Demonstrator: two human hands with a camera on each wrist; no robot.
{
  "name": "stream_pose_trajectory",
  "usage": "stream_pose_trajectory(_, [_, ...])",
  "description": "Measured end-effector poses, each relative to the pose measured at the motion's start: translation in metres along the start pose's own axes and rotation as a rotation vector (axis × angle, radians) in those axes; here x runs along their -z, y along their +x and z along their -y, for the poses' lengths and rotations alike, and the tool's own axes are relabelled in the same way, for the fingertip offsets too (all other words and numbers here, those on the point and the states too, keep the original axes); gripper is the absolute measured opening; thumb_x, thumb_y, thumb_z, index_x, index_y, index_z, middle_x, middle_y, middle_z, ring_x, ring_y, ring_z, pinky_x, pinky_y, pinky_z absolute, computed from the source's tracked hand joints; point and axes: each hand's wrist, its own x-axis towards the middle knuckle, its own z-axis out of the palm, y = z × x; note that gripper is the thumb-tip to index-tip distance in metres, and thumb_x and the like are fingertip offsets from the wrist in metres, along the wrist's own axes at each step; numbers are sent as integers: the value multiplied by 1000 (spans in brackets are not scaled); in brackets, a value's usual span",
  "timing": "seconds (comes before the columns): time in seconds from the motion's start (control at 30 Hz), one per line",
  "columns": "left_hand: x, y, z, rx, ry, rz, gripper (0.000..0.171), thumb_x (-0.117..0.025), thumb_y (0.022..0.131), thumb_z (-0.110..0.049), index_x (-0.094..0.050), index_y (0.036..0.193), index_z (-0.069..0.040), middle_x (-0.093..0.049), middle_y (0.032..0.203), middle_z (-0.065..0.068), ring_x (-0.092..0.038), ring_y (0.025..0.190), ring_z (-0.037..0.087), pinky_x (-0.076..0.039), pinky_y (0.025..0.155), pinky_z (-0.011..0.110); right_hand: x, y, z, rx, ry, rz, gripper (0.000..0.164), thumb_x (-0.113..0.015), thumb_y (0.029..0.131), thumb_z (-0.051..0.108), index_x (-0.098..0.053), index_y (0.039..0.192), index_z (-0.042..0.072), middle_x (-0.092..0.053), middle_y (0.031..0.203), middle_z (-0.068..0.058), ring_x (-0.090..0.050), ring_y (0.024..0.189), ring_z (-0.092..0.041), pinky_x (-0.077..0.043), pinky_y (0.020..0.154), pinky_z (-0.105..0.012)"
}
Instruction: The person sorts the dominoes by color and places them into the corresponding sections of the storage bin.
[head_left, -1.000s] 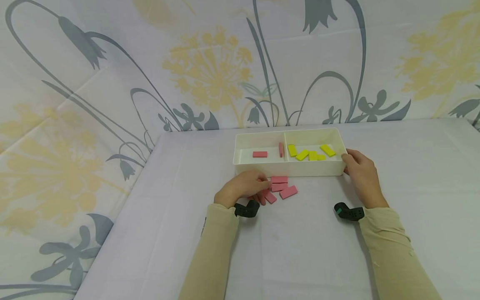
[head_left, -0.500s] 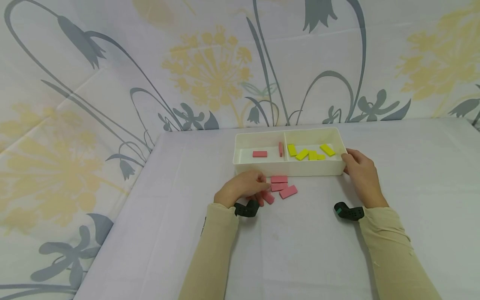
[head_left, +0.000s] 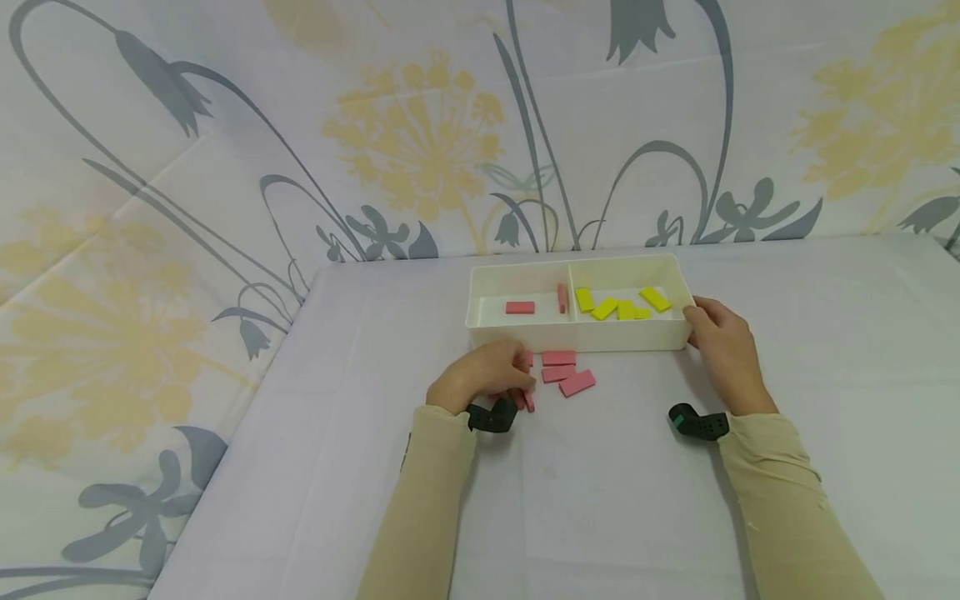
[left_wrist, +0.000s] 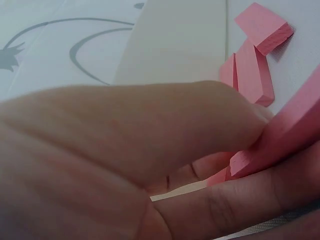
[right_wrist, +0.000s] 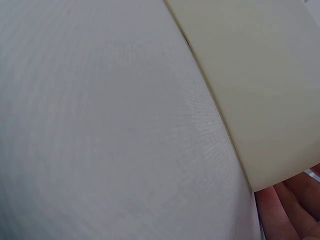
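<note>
My left hand [head_left: 483,373] pinches a pink wooden block [left_wrist: 287,132] between thumb and index finger, just in front of the white divided box [head_left: 600,337]. Another pink piece shows partly behind those fingers in the left wrist view. Several loose pink blocks [head_left: 577,383] lie on the cloth right of this hand. At the box's right end, my right hand [head_left: 727,354] grips the front corner, thumb at the rim and fingers [right_wrist: 277,215] against the end wall. Two pink blocks [head_left: 520,307] are in the left compartment, one standing by the divider.
Several yellow blocks [head_left: 655,299] lie in the box's right compartment. A white cloth [head_left: 600,500] covers the table, and a flower-patterned curtain [head_left: 420,125] rises behind and at the left. Each wrist wears a black camera mount [head_left: 492,416].
The pink block under my left fingertips has left its slanted place on the cloth and is drawn up into the hand. The left hand shifts slightly left; the right hand and box stay put.
</note>
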Motion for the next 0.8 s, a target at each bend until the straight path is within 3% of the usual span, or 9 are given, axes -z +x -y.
stream_pose_trajectory(0.47, [1, 1, 1, -18, 108, -17, 6, -59, 83, -17, -60, 88, -14, -60, 73, 1, -53, 66, 17, -41, 62, 28, 0, -1, 1, -7, 4, 0, 67, -28, 89, 53, -32, 138, 7, -35, 137, -16, -46, 112, -31, -33, 95, -48])
stream_pose_trajectory(0.8, [5, 0, 2, -38, 66, -11, 12, -57, 84, -16, -63, 94, -13, -63, 74, 1, -57, 66, 17, -43, 64, 27, 0, -1, 2, -9, 2, -1, 66, -28, 90, 53, -32, 138, 8, -36, 137, -16, -47, 112, -31, -33, 95, -48])
